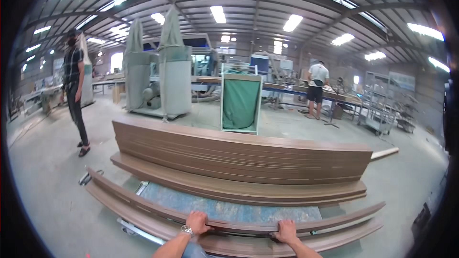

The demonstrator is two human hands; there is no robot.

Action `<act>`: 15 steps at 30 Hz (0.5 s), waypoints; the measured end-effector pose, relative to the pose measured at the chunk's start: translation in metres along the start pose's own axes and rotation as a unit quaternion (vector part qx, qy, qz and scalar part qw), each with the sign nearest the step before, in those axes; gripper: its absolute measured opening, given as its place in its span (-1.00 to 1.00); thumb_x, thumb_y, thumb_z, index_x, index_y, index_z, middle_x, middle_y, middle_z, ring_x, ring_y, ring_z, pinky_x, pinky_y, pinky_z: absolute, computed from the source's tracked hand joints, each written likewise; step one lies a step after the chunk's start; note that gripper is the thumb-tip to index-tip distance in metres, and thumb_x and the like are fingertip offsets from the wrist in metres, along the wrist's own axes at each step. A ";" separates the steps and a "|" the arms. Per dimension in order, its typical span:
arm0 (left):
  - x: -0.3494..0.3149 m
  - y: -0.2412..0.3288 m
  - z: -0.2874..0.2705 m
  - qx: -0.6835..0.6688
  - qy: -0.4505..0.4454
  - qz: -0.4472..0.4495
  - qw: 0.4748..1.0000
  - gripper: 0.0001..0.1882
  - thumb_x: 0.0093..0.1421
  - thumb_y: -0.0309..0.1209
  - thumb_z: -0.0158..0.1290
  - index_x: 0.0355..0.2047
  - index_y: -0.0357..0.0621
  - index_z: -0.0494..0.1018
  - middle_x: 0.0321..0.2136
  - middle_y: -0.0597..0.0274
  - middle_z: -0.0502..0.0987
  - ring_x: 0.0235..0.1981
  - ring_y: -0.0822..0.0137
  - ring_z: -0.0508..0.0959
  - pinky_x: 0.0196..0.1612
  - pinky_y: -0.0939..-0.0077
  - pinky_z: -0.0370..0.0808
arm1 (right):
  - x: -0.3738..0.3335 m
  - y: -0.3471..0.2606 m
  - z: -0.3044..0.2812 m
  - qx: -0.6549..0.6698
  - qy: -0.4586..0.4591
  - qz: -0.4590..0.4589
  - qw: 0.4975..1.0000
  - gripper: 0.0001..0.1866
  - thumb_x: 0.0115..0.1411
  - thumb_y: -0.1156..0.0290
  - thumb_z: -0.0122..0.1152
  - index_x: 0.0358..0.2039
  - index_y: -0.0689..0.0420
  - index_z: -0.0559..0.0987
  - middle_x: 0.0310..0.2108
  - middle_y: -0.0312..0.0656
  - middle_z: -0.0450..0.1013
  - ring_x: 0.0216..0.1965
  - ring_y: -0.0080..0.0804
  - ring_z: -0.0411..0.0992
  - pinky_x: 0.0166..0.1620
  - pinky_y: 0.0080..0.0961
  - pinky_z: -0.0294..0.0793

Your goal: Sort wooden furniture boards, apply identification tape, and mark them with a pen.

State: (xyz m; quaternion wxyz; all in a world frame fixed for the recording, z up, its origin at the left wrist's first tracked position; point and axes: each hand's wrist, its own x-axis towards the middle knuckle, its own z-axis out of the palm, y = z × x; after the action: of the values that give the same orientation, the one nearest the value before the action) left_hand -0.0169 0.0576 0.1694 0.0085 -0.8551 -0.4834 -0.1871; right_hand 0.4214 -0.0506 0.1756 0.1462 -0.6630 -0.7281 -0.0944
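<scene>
One left hand and one right hand appear clamped over a long brown board, which spans between and past them; an uneven grip could tip its ends into the brown stack ahead of them.

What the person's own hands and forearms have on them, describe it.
The left hand is gloveless, with a silver-coloured watch on its wrist. The right hand is gloveless too, its wrist without a watch. No sleeve shows on either forearm; any rings are too small to tell.
</scene>
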 end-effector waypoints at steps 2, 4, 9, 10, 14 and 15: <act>0.007 0.013 -0.026 -0.027 0.033 0.021 0.999 -0.46 -0.23 0.12 0.43 -0.44 -0.02 0.55 -0.38 0.14 0.59 -0.21 0.08 0.55 -0.06 0.11 0.38 | -0.021 0.007 -0.029 0.031 0.055 0.001 0.998 -0.60 -0.23 0.17 0.47 -0.38 0.05 0.54 -0.37 -0.08 0.47 -0.17 -0.05 0.42 -0.01 -0.05 0.30; 0.015 0.020 -0.050 -0.020 0.110 0.081 0.990 -0.45 -0.27 0.10 0.45 -0.46 -0.02 0.53 -0.45 0.18 0.55 -0.30 0.09 0.52 -0.16 0.14 0.35 | -0.020 -0.001 -0.089 0.006 0.128 -0.028 0.991 -0.57 -0.24 0.18 0.46 -0.36 0.07 0.54 -0.35 -0.11 0.46 -0.17 -0.06 0.40 -0.02 -0.05 0.29; 0.052 0.104 -0.225 -0.041 0.307 0.172 0.935 -0.45 -0.30 0.01 0.49 -0.46 0.00 0.46 -0.57 0.27 0.39 -0.46 0.13 0.41 -0.32 0.20 0.29 | -0.001 0.002 -0.291 -0.021 0.315 -0.101 0.944 -0.63 -0.12 0.16 0.38 -0.38 0.10 0.50 -0.49 -0.15 0.36 -0.36 -0.06 0.35 -0.11 -0.08 0.24; 0.064 0.126 -0.259 -0.025 0.336 0.186 0.923 -0.46 -0.28 -0.01 0.49 -0.45 0.00 0.45 -0.56 0.27 0.40 -0.47 0.13 0.41 -0.33 0.21 0.29 | -0.004 0.004 -0.335 -0.053 0.356 -0.102 0.927 -0.72 -0.13 0.29 0.29 -0.39 0.10 0.48 -0.46 -0.16 0.37 -0.33 -0.07 0.36 -0.09 -0.11 0.24; 0.104 0.186 -0.383 0.055 0.484 0.273 0.829 -0.48 -0.21 -0.10 0.42 -0.31 -0.13 0.50 -0.40 0.13 0.54 -0.37 0.08 0.53 -0.27 0.21 0.43 | 0.005 -0.002 -0.441 -0.163 0.620 -0.032 0.767 -0.63 0.11 0.44 0.22 -0.03 0.22 0.52 -0.10 -0.07 0.50 -0.02 -0.12 0.44 0.16 -0.18 0.30; 0.111 0.201 -0.412 0.028 0.496 0.276 0.823 -0.50 -0.14 -0.13 0.41 -0.29 -0.16 0.50 -0.38 0.11 0.55 -0.36 0.12 0.56 -0.29 0.31 0.46 | 0.010 -0.006 -0.446 -0.160 0.734 0.020 0.660 -0.62 0.25 0.50 0.14 0.08 0.27 0.52 0.02 -0.03 0.50 0.10 -0.16 0.44 0.25 -0.27 0.31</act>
State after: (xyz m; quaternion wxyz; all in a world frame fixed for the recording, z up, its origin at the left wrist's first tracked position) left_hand 0.0727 -0.0389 0.6222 0.3223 -0.7437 -0.1624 -0.5627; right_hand 0.4537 -0.1897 0.5983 0.5268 -0.4063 -0.3448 -0.6622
